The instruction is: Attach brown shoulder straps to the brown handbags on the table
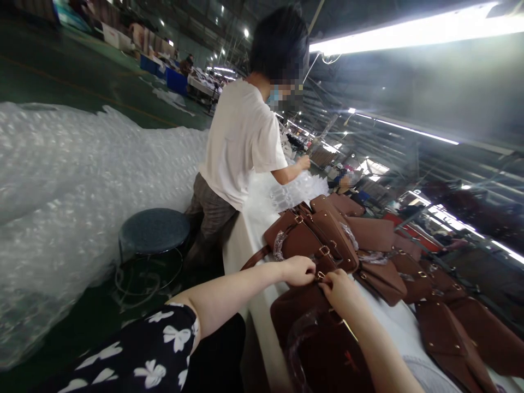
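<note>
A brown handbag [323,349] lies before me at the table's near side, its handle wrapped in clear plastic film. At its far edge, fingers of my left hand [298,271] are pinched against a small gold buckle [320,276]. From the other side my right hand [340,292] closes on the same buckle, thumb and fingers together. Part of the strap under my fingertips is hidden. Just beyond my hands stands another brown handbag [297,237] with gold fittings and a film-wrapped handle.
Several more brown handbags [446,333] crowd the white table [256,273] to the right. A co-worker [241,136] stands at the table's far left, handling clear bubble packing [301,188]. A round stool [154,230] and a large heap of bubble wrap [82,185] occupy the left.
</note>
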Available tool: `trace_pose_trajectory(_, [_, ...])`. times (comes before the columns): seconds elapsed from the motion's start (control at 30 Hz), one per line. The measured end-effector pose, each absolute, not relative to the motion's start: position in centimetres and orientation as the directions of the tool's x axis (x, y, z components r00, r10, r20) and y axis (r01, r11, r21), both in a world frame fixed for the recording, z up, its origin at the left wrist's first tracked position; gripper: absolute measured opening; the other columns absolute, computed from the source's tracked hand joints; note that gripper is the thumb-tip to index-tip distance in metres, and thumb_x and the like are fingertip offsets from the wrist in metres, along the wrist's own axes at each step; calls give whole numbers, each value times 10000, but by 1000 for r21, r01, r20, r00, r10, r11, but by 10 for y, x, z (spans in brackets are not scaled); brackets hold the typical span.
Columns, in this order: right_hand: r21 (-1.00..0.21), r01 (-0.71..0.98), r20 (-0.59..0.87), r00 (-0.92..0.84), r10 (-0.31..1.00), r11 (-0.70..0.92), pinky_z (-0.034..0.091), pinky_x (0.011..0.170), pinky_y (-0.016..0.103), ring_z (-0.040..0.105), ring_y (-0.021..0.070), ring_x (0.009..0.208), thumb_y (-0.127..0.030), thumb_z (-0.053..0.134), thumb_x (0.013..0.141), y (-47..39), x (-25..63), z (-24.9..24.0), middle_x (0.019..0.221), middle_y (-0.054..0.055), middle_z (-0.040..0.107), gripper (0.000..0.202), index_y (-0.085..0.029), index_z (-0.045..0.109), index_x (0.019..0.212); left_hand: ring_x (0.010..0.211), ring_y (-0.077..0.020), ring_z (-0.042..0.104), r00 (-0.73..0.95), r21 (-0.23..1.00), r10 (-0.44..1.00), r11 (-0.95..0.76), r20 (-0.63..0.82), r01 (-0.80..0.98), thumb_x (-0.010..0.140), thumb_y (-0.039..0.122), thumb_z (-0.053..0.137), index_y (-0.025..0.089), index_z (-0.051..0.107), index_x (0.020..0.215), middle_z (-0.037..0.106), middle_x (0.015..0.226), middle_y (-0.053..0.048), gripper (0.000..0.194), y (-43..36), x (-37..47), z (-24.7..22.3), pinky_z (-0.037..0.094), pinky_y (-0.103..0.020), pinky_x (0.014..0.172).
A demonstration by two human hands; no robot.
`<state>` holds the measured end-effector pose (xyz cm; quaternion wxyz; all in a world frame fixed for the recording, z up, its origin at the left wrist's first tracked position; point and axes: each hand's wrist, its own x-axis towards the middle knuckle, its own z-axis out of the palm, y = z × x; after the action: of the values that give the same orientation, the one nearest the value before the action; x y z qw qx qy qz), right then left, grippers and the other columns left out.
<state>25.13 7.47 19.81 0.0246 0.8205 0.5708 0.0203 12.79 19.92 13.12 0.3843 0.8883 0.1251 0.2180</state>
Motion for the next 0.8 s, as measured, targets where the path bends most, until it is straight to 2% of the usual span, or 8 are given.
trace_pose_trajectory(0.1, [-101, 905, 51, 420, 906, -414, 440, 755, 356, 645, 267, 886, -263, 559, 819, 62, 265, 204, 940, 95, 679, 235, -215, 661, 1026, 777, -150, 638, 840, 914, 487, -405, 238, -24, 810, 175, 487, 153, 653, 826, 681, 770, -30, 168, 202, 125, 128, 490, -256, 740])
trace_pose_trajectory(0.17, [-247, 874, 31, 438, 898, -418, 454, 727, 353, 654, 257, 825, -322, 559, 809, 54, 272, 204, 829, 66, 697, 209, -226, 673, 956, 697, -128, 642, 846, 980, 495, -96, 199, -174, 832, 185, 440, 142, 626, 882, 681, 742, -26, 197, 198, 124, 130, 487, -242, 669])
trace_pose_trajectory(0.23, [-417, 818, -8, 433, 901, -396, 465, 636, 328, 653, 225, 706, -438, 527, 825, 49, 275, 201, 710, 37, 684, 271, -227, 677, 904, 709, -128, 670, 870, 922, 465, 243, 164, -303, 827, 207, 475, 142, 572, 836, 707, 799, -48, 117, 191, 125, 133, 493, -243, 660])
trace_pose_trajectory(0.3, [-573, 730, -33, 433, 901, -372, 443, 514, 299, 632, 196, 593, -549, 475, 837, 47, 276, 196, 658, 31, 672, 411, -203, 670, 943, 715, -133, 685, 881, 857, 454, 395, 131, -331, 825, 255, 541, 145, 528, 764, 719, 810, -59, 127, 181, 129, 136, 511, -259, 685])
trace_pose_trajectory(0.37, [-682, 646, -40, 436, 899, -343, 451, 484, 278, 667, 195, 625, -618, 498, 815, 46, 276, 191, 741, 62, 715, 511, -174, 654, 1016, 672, -120, 667, 870, 858, 483, 400, 101, -322, 831, 316, 599, 135, 559, 730, 704, 730, -41, 211, 173, 135, 137, 522, -274, 718])
trace_pose_trajectory(0.53, [-884, 412, -8, 457, 889, -220, 579, 717, 318, 696, 296, 1036, -577, 755, 641, 44, 275, 182, 1144, 159, 725, 638, -160, 649, 1112, 661, -97, 631, 809, 900, 571, 268, 139, -343, 735, 296, 750, 114, 686, 816, 706, 734, -14, 209, 169, 146, 130, 511, -277, 765])
trace_pose_trajectory(0.7, [-927, 344, 17, 435, 900, -149, 558, 926, 373, 656, 289, 1136, -456, 807, 654, 38, 269, 187, 1192, 132, 713, 592, -187, 635, 1152, 609, -118, 645, 801, 887, 582, 284, 143, -364, 639, 302, 837, 126, 637, 838, 676, 651, 12, 332, 170, 146, 129, 527, -298, 712])
trace_pose_trajectory(0.8, [-920, 355, 17, 462, 886, -168, 582, 865, 371, 672, 292, 1104, -515, 767, 700, 37, 268, 190, 1144, 130, 732, 554, -184, 644, 1127, 599, -129, 654, 798, 879, 588, 300, 136, -371, 617, 377, 856, 135, 604, 845, 664, 620, 16, 417, 168, 144, 133, 527, -301, 696])
